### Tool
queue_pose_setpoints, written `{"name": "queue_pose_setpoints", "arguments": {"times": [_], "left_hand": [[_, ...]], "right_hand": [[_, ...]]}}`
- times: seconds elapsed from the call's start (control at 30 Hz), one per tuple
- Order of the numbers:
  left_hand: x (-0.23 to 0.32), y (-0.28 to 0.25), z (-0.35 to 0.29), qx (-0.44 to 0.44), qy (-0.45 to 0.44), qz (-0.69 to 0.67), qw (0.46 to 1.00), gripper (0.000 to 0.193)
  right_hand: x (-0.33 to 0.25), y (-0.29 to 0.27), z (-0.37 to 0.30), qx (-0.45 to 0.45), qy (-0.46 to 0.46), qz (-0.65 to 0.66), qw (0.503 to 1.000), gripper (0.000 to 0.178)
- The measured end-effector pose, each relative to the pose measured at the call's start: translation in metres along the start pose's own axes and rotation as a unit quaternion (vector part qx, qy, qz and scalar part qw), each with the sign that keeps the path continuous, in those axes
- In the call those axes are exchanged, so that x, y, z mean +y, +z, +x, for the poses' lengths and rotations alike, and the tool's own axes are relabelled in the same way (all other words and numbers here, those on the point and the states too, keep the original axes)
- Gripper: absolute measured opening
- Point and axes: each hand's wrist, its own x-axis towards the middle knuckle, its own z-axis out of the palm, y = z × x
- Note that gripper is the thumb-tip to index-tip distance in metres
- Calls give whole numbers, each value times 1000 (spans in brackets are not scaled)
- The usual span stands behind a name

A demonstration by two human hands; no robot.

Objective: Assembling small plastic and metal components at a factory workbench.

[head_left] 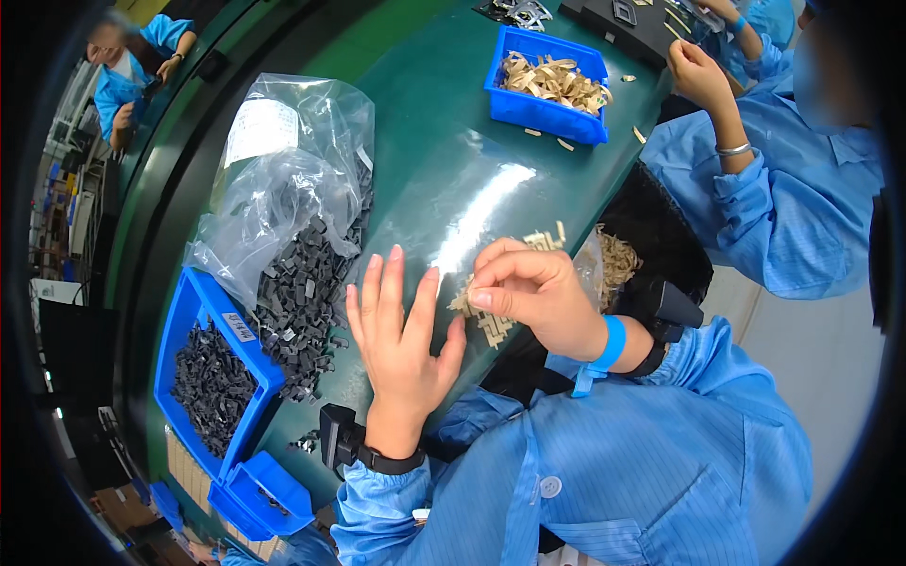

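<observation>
My left hand point(401, 349) rests just above the green table with its fingers spread and nothing in them. Beside it, my right hand point(543, 292) has thumb and forefinger pressed together; whatever is between them, if anything, is too small to make out. Small beige stepped pieces point(494, 329) lie under and around the right fingertips, partly covered by the hand. More beige pieces point(545, 241) show just beyond that hand. Left of my left hand spreads a heap of small black plastic parts point(300, 307), spilling from a clear plastic bag point(260, 184).
A blue bin point(170, 363) of small black parts and a smaller blue bin point(283, 481) stand at the left. Farther off is a blue bin point(547, 119) of beige strips. A co-worker's hand point(700, 75) is at the upper right. Beige scraps point(618, 264) fill a bag by the table edge.
</observation>
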Motion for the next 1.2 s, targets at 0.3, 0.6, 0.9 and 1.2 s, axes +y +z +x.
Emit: {"name": "queue_pose_setpoints", "arguments": {"times": [0.3,0.6,0.9,1.2], "left_hand": [[9,31,-5,-131,-41,4,991,56],[1,27,6,-122,-26,52,991,55],[44,-2,-12,52,-234,-561,792,19],[48,-33,-11,-9,-278,-593,756,9]], "right_hand": [[-3,-24,-6,81,-62,15,995,8],[-7,-39,-19,135,-34,84,987,11],[-4,2,-19,27,37,128,991,9],[-18,-10,-9,-128,-56,-103,985,9]]}}
